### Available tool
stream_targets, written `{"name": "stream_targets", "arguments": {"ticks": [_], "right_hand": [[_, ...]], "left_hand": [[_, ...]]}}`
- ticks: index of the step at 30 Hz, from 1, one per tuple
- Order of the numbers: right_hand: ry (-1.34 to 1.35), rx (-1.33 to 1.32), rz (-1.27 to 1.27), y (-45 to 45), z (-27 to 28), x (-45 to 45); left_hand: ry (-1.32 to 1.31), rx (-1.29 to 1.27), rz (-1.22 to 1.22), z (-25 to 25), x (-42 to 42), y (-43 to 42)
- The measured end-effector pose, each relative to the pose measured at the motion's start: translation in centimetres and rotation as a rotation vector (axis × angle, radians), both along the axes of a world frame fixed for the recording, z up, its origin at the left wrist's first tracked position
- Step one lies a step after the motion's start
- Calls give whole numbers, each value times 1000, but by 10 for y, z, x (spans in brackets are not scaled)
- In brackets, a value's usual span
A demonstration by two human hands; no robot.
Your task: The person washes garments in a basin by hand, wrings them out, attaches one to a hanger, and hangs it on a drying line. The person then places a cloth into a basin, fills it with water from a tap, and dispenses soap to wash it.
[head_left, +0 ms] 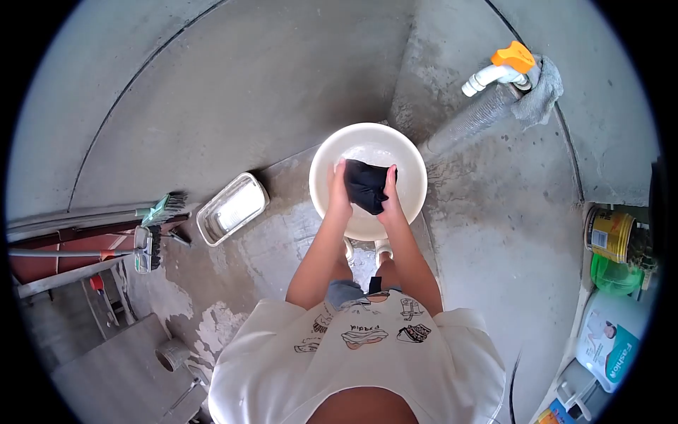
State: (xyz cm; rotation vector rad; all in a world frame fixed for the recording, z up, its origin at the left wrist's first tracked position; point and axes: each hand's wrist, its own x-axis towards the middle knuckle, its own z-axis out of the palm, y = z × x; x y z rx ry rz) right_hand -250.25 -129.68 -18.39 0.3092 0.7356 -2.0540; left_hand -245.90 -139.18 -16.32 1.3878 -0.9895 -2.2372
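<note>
Grey walls [247, 85] and a patchy floor [487, 261] surround a white basin [415, 152]. Over it, the black cloth [366, 187] sits between the left hand [340, 187] and right hand [390, 194], the partly hidden fingers [341, 171] parted by its width and gripping its left and right sides.

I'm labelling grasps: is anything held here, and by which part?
A black cloth, held by its two opposite sides: the left hand on its left side, the right hand on its right.
</note>
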Motion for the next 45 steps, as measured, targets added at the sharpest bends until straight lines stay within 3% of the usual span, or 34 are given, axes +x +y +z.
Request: {"name": "stream_targets", "arguments": {"ticks": [2,4,6,8,10,12,13,14,16,17,18,20,22,24,26,29,34,36,37,38,40,41,44,45], "right_hand": [[14,144,31,9,27,-13],[332,369,125,19,30,-25],[808,557,288,32,69,-42],[1290,736,461,38,90,-63],[1713,826,429,41,105,-75],[1800,990,604,38,135,-81],[1818,1110,716,35,158,-80],[1843,1094,718,30,174,-79],[2174,1053,571,23,196,-74],[2202,977,569,17,204,-72],[2220,959,569,11,212,-67],[2505,717,318,-2,227,-52],[2551,642,345,-16,243,-32],[2659,480,258,-33,257,-5],[2675,390,234,-50,268,23],[2692,179,155,-78,284,67],[2549,-187,121,-131,308,183],[2360,-438,362,-158,319,241],[2193,-424,665,-165,328,274],[2185,-468,672,-173,335,309],[1911,-642,958,-179,347,381],[1735,-608,1172,-177,358,413],[1225,-827,1365,-174,372,505],[1102,-761,1376,-166,377,533]], "left_hand": [[48,-2,45,9,2,7],[145,148,-263,38,12,14],[63,152,-281,44,22,14],[49,-316,-481,26,30,5],[41,-430,-446,37,37,-7],[-48,-971,-421,38,46,-17],[-99,-1126,-506,42,52,-22],[-103,-1132,-480,47,59,-25],[-293,-1232,-821,54,74,-27],[-488,-1230,-929,49,78,-28],[-494,-1232,-908,42,84,-25],[-764,-1307,-666,36,97,-14],[-804,-1208,-644,38,111,-17],[-812,-1211,-365,45,135,-16],[-748,-1180,-124,39,167,-29],[-780,-1360,302,44,232,-41],[-676,-1308,511,64,375,-55],[-493,-1136,366,70,429,-49],[-529,-1164,347,76,454,-43],[-562,-1195,325,82,474,-38],[-565,-1188,285,64,516,-43],[-519,-1213,266,79,531,-37],[-335,-1293,368,98,565,-31],[-280,-1234,467,98,575,-35]]}}
